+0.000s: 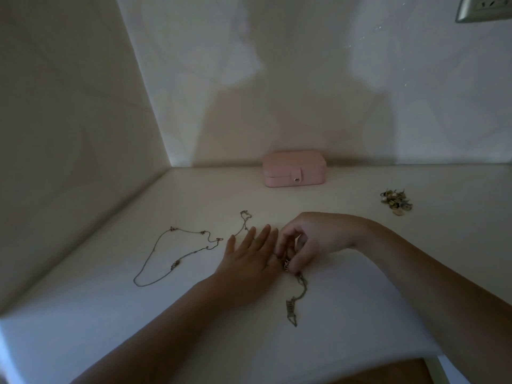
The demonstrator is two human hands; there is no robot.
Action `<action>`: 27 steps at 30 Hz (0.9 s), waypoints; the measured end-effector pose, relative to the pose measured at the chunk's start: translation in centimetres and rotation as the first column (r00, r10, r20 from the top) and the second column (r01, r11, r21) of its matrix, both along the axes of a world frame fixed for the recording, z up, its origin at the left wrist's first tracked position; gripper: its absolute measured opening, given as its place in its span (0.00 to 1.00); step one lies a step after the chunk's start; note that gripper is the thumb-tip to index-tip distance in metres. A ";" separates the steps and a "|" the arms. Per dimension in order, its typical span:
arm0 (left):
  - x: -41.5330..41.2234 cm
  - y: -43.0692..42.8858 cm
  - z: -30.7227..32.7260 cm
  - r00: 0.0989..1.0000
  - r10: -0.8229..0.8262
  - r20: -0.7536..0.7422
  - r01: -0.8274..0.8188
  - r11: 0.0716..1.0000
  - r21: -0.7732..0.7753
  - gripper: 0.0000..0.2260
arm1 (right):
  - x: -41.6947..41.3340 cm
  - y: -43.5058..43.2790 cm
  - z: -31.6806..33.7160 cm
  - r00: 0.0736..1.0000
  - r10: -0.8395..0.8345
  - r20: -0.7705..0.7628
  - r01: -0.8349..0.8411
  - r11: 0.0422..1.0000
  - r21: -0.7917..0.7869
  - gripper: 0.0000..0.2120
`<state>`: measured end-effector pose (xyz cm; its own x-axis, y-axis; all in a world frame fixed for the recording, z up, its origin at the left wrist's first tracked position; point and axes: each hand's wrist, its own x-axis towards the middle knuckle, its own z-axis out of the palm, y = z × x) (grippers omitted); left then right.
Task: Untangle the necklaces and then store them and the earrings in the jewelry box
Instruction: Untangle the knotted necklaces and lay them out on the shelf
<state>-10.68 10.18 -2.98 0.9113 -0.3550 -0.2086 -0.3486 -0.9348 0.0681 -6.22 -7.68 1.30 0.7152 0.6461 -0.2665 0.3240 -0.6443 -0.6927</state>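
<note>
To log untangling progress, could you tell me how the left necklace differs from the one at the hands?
The left necklace lies spread in an open loop; the near necklace is bunched, strands together. No hand touches the left necklace; the right hand pinches the near necklace beside the flat left hand. Both are thin chains on the table.

Necklaces (176, 263), earrings (396, 202), pink box (294, 169) (closed)

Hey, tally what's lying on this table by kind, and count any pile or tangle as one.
Pink jewelry box: 1
Separate necklace: 1
Tangle of chains: 1
Earring pile: 1
Total: 4
</note>
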 end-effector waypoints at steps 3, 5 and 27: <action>0.0 0.4 0.2 1.000 -0.005 -0.001 0.005 1.000 -0.023 0.24 | -0.4 0.6 -0.5 0.994 -0.025 0.106 0.027 1.000 -0.016 0.10; 0.0 0.5 0.1 1.000 0.002 -0.001 -0.002 0.997 -0.073 0.23 | -0.5 1.0 -1.0 0.972 -0.040 0.233 0.055 0.997 -0.060 0.08; 0.4 0.3 -0.4 0.999 0.022 0.038 -0.019 0.997 -0.077 0.24 | 0.4 -0.4 -0.1 0.997 -0.040 -0.068 0.051 0.986 0.162 0.10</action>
